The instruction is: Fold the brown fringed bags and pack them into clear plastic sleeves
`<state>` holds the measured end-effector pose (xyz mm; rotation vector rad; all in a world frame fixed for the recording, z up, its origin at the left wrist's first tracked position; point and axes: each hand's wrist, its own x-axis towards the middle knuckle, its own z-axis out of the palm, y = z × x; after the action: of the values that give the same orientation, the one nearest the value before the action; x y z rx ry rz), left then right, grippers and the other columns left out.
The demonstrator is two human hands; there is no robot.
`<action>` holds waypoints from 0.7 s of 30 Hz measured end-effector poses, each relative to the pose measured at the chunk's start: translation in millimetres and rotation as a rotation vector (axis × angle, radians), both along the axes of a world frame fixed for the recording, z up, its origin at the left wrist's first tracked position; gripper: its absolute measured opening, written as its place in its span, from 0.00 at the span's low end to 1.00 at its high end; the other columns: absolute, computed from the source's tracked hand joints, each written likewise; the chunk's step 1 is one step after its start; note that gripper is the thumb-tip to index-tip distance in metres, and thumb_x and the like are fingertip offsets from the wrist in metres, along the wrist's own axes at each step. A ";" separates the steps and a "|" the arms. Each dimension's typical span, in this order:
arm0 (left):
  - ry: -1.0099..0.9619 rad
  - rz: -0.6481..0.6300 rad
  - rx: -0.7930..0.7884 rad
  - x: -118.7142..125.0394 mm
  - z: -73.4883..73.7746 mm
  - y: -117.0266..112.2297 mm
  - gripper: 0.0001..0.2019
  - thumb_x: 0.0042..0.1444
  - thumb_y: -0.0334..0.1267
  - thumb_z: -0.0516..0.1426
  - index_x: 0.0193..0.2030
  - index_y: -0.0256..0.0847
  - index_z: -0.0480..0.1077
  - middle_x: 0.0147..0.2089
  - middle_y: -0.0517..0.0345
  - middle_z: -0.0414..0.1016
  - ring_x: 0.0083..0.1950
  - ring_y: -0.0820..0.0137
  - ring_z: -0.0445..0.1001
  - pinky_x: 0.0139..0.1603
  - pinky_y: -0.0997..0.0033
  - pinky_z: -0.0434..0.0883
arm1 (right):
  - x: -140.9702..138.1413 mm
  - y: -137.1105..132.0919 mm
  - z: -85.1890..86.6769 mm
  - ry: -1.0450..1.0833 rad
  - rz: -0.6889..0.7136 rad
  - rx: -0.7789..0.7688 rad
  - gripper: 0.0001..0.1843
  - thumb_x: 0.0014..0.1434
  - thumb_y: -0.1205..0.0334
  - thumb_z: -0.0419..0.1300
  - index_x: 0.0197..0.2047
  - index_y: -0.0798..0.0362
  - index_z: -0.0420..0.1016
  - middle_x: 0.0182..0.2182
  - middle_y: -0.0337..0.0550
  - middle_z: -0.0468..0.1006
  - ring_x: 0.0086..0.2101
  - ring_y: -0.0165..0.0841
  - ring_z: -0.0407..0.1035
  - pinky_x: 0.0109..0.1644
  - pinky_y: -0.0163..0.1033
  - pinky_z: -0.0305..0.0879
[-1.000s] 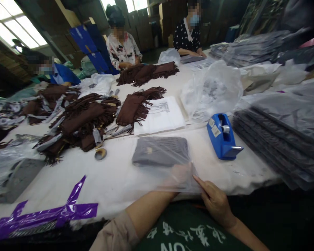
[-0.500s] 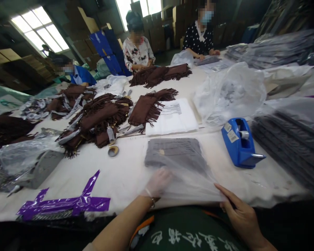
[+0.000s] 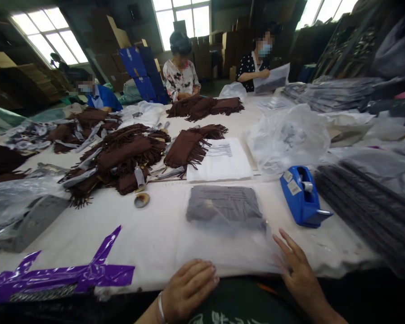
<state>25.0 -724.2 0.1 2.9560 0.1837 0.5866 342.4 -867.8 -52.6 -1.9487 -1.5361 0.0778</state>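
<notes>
A clear plastic bag lies flat on the table in front of me. Inside its far half is a folded grey cloth item. My left hand, with a bangle at the wrist, rests at the bag's near edge, fingers stretched out together and holding nothing I can see. Beside the bag's near right corner is my right hand, its fingers spread; the thumb is blurred against the plastic, and whether it touches cannot be told.
To the right stand a blue tape dispenser and stacked dark bagged items. White printed bags lie beyond, with brown fringed cloths at left. Purple tape marks the front edge. Several people work across the table.
My left hand has come out of the bag and moved down to its near edge. My right hand's fingers have released the bag's edge and spread. The bag now lies flatter.
</notes>
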 end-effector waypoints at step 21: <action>0.298 0.220 -0.304 7.8 -50.5 35.5 0.37 0.49 0.19 0.44 0.64 0.52 0.51 0.68 0.57 0.49 0.68 0.63 0.49 0.63 0.48 0.57 | 0.4 58.5 68.7 -0.108 0.415 -0.294 0.32 0.55 0.61 0.57 0.63 0.42 0.55 0.59 0.44 0.63 0.60 0.44 0.52 0.59 0.58 0.56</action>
<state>32.8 -688.7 -50.4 2.7237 0.5763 0.1173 342.8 -809.4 16.1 -1.8382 -2.0809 0.3993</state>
